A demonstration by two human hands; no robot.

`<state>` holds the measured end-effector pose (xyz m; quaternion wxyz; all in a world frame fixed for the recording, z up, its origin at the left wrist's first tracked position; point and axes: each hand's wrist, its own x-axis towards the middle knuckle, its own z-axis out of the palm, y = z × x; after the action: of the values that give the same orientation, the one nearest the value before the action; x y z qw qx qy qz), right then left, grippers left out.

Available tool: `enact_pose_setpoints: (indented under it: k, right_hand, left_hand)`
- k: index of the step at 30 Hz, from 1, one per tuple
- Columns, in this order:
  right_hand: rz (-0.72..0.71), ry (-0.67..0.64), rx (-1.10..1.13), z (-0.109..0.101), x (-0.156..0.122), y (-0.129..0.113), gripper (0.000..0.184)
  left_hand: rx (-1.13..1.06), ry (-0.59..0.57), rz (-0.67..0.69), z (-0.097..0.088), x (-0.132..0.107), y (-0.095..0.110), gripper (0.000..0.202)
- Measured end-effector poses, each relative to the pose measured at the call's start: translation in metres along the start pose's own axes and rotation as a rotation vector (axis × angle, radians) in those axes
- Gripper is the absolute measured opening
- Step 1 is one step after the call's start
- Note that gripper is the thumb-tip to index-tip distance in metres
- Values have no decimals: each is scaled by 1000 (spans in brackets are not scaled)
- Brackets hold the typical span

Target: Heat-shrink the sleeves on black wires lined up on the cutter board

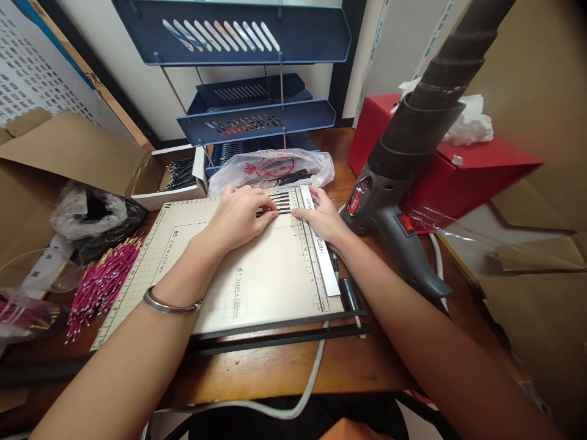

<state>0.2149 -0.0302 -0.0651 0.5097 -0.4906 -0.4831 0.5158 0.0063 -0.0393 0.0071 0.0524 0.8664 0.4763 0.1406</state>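
The left hand's [243,211] thumb and index finger come together at the left ends of some short black strips [284,203], its other fingers curled behind; whether they pinch a strip I cannot tell, since the hand covers that end. The right hand's [326,215] thumb lies at the right end of the nearest strip, apart from its fingers, which bend over the white bar [328,269] edging the cutter board; their grip, too, I cannot make out. The strips lie side by side between the two hands, flat on the printed cutter board [266,269]. A metal bracelet [172,303] circles the left wrist. Beyond the board sit a clear plastic bag [229,178] and a white box [169,200], before a blue rack [316,113]. Magenta wires [105,281] lie left; right, a heat gun [389,159] stands on the desk [270,370] before a red box [481,174].
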Motion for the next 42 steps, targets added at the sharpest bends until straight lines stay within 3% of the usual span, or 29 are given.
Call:
enact_pose_setpoints:
  k: [19, 24, 28, 30, 33, 36, 38, 42]
  right_hand:
    - [33, 39, 52, 2, -2, -2, 76]
    - [126, 49, 155, -1, -9, -18, 62]
    - [132, -5, 144, -14, -41, -42, 42]
    - [80, 33, 45, -21, -67, -56, 37]
    - [-206, 182, -193, -34, -108, -71, 33]
    - [-417, 455, -498, -52, -138, -73, 32]
    - [-486, 605, -762, -67, -148, -68, 33]
    - [-521, 624, -1018, -90, -150, -51, 43]
  left_hand:
    - [5, -12, -30, -1, 0, 4, 21]
    - [-88, 115, -41, -4, -5, -7, 24]
    - [-209, 232, -104, -9, -10, -24, 30]
    - [-250, 262, -147, -10, -12, -32, 31]
    - [-289, 287, -209, -10, -13, -41, 29]
    - [-318, 304, -254, -8, -13, -46, 28]
    - [-322, 308, -266, -6, -12, -49, 29]
    - [-295, 310, -271, -1, -11, -53, 29]
